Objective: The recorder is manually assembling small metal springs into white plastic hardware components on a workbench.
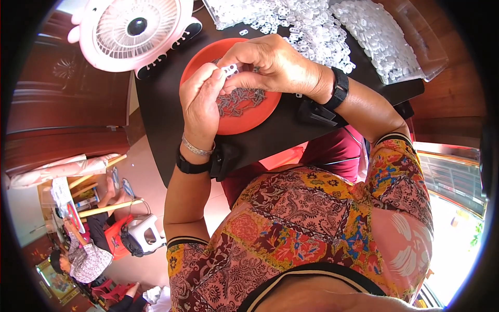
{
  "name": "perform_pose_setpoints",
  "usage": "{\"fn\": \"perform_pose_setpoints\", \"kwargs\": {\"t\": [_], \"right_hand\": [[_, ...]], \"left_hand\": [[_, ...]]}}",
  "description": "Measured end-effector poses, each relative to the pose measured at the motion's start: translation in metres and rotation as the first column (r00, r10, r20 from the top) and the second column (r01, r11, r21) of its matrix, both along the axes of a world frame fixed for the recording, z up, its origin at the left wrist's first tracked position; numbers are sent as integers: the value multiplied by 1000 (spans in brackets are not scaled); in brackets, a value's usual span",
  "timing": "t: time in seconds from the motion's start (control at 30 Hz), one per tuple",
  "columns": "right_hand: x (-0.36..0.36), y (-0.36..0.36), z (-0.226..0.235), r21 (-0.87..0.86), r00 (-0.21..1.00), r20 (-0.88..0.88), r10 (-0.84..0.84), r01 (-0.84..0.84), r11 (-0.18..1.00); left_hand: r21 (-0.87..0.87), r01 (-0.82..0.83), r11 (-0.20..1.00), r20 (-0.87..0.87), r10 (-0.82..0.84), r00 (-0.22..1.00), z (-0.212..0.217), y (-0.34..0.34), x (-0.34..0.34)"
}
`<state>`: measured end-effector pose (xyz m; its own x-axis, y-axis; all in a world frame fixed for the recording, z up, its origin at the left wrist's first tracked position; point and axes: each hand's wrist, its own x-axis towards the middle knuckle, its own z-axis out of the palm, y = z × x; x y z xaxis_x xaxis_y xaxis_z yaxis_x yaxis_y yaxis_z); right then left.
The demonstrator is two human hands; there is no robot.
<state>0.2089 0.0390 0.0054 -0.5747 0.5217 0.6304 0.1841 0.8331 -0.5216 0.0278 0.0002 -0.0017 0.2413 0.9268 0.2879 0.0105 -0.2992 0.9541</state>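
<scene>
Over a red plate (254,119) heaped with small grey screws (241,102), my two hands meet at a small white plastic piece with holes (229,69). My left hand (200,100) pinches it between thumb and fingertips from the left. From the other side, my right hand (278,63) has its thumb and forefinger closed on the same piece. Whether a screw is also between the fingers cannot be made out. Many like white pieces with holes (323,44) lie in a loose pile just beyond my right hand.
At the back right, a clear tray (435,64) holds white pieces (377,36). A pink fan (136,31) stands at the far left of the black table (161,122). Another person (92,262) sits at the lower left, near a white-and-black stool-like object (144,235).
</scene>
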Motion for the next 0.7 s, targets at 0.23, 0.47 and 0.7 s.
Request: {"fn": "perform_pose_setpoints", "kwargs": {"t": [0.23,0.47,0.7], "right_hand": [[-2,0,-3,93,998,-66,3,3,996],[-6,1,-3,118,999,-33,-2,6,993],[-3,0,-7,100,997,-22,69,-66,993]], "left_hand": [[27,-19,999,-6,19,1000,-1,-1,-2],[-28,-55,998,63,57,996,-6,-2,-1],[-4,-152,988,34,152,988,-6,-3,9]]}}
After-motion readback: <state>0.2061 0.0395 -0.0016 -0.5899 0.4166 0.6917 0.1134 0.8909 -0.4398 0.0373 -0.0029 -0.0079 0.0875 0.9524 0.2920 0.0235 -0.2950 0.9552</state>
